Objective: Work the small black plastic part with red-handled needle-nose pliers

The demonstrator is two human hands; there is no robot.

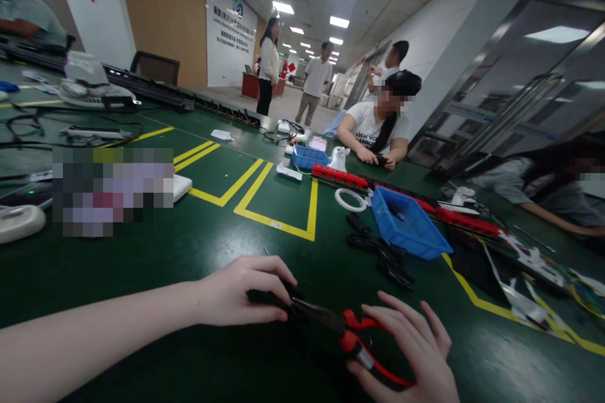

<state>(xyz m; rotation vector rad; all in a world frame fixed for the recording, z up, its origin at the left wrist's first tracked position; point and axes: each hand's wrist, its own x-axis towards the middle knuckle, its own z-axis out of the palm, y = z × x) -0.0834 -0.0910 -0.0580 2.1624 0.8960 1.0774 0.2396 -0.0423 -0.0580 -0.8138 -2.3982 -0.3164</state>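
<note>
Long-nose pliers (352,340) with red and black handles lie between my hands, low in the view, their jaws pointing left. My right hand (416,352) is around the handles, thumb below and fingers above, and the handles are spread. My left hand (246,293) pinches a small black item (267,297) near the tips of the pliers; its shape is mostly hidden by my fingers. A thin metal piece sticks up just above my left hand.
Black bundled cables (378,249) lie beside a blue tray (409,223) and a white ring (350,199). Yellow tape (312,208) marks the green table. A white device (182,187) is at left. A seated person (378,126) faces me across the table; others stand behind.
</note>
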